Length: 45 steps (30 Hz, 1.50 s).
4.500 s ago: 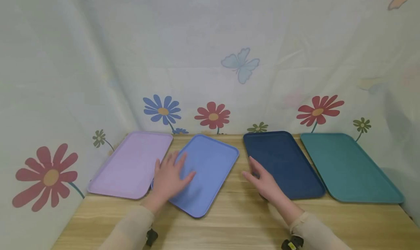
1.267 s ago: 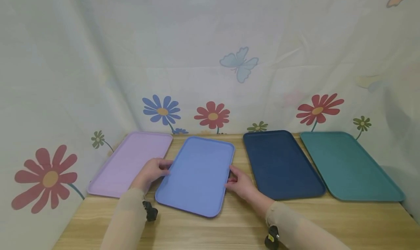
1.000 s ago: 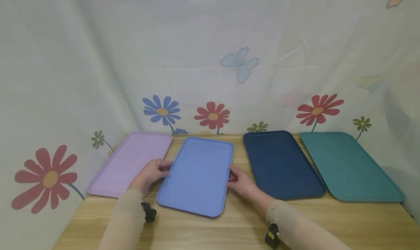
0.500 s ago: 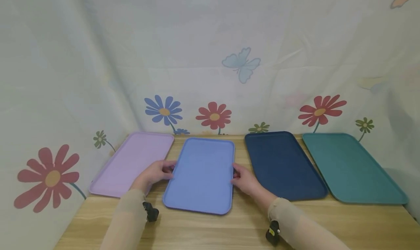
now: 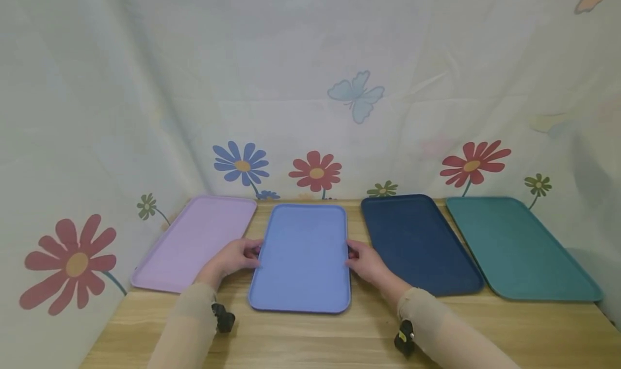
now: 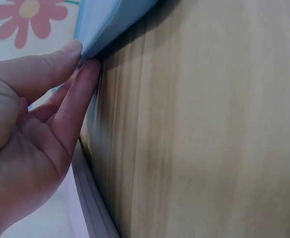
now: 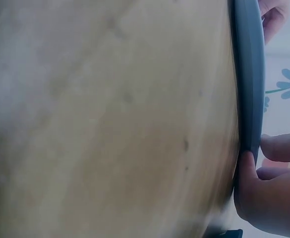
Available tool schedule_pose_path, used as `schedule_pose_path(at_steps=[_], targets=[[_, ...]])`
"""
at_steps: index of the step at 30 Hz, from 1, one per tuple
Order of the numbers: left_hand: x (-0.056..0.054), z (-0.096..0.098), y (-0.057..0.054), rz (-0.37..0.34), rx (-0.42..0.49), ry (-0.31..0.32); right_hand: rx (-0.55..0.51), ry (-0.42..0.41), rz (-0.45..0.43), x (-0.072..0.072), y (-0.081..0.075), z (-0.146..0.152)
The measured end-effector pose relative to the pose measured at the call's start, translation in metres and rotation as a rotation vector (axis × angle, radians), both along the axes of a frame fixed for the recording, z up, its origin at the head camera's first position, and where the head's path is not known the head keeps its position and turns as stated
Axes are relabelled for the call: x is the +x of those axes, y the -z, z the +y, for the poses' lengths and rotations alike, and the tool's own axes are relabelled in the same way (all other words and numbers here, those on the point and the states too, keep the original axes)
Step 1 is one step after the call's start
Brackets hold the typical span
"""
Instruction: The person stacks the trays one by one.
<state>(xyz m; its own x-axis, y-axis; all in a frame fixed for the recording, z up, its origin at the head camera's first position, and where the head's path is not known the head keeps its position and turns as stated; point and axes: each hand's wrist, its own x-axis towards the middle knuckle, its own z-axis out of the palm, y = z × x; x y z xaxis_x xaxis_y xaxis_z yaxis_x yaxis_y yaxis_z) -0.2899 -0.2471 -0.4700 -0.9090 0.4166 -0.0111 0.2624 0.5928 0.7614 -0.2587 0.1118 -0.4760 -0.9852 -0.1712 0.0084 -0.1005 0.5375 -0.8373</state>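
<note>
One each: lilac tray (image 5: 199,237), blue tray (image 5: 303,258), navy tray (image 5: 419,245), teal tray (image 5: 521,250). Left hand (image 5: 233,257) and right hand (image 5: 367,264) extend forward, fingers clamped on blue tray's opposite edges.

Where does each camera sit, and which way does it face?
Head: person's head, looking forward and down at the light-blue tray; left hand, right hand and sleeves show.
Left wrist: worn there, facing the tray's left edge; left hand shows.
Right wrist: worn there, facing the right edge; right hand and left fingers show.
Wrist views share tray and table.
</note>
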Motion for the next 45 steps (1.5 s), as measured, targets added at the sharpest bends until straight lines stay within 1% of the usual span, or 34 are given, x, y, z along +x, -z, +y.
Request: schedule_pose_path(at_steps=[7, 12, 14, 18, 25, 32, 37, 45], targets=[[0.000, 0.011, 0.000, 0.004, -0.049, -0.016, 0.024, 0.045, 0.018, -0.002, 0.000, 0.006], [-0.001, 0.015, 0.001, -0.008, -0.059, -0.062, 0.031, 0.055, 0.016, -0.004, 0.003, 0.007], [-0.001, 0.016, 0.000, -0.015, -0.058, -0.087, 0.033, 0.055, 0.020, -0.004, 0.002, 0.007], [-0.001, 0.018, 0.002, -0.012, -0.055, -0.103, 0.055, 0.065, 0.032, -0.005, 0.003, 0.007], [-0.005, 0.019, 0.005, 0.015, -0.042, -0.111, 0.110, 0.068, 0.073, -0.007, 0.004, 0.008], [-0.007, 0.024, 0.006, 0.002, -0.015, -0.162, 0.132, 0.071, 0.095, -0.010, 0.004, 0.008], [-0.008, 0.026, 0.006, -0.003, -0.014, -0.178, 0.133, 0.080, 0.092, -0.012, 0.004, 0.008], [-0.006, 0.027, 0.005, 0.012, -0.013, -0.168, 0.115, 0.080, 0.071, -0.010, 0.003, 0.008]])
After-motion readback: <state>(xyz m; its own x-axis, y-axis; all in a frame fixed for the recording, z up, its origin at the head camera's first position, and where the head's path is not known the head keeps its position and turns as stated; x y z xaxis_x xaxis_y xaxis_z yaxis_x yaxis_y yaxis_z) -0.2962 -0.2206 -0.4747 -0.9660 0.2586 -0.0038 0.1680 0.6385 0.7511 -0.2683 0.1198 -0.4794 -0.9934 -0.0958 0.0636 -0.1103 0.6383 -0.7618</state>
